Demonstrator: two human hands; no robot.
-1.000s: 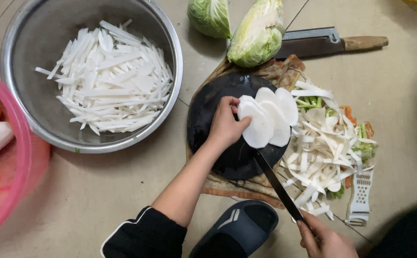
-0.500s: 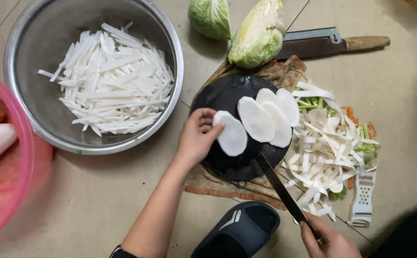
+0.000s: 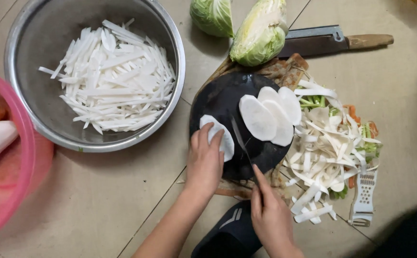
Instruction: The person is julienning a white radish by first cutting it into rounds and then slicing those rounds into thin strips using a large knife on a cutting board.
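My left hand (image 3: 204, 160) presses a white radish slice (image 3: 225, 138) flat on the round black cutting board (image 3: 218, 98). My right hand (image 3: 270, 217) grips a knife (image 3: 241, 141) whose blade lies on the board just right of that slice. A small stack of oval radish slices (image 3: 270, 114) rests on the right half of the board. The steel bowl (image 3: 31, 100) at upper left holds several white radish strips (image 3: 110, 76).
Radish peel scraps (image 3: 323, 148) with green and orange bits lie right of the board, beside a white peeler (image 3: 362, 196). Two cabbage pieces (image 3: 258, 33) and a wooden-handled cleaver (image 3: 335, 42) sit above. A pink basin (image 3: 12, 181) with a radish is at left. A dark slipper (image 3: 230, 229) lies below the board.
My left hand pulled one slice off the stack and moved it to the left side of the board. My right hand brought the knife forward onto the board beside that slice.
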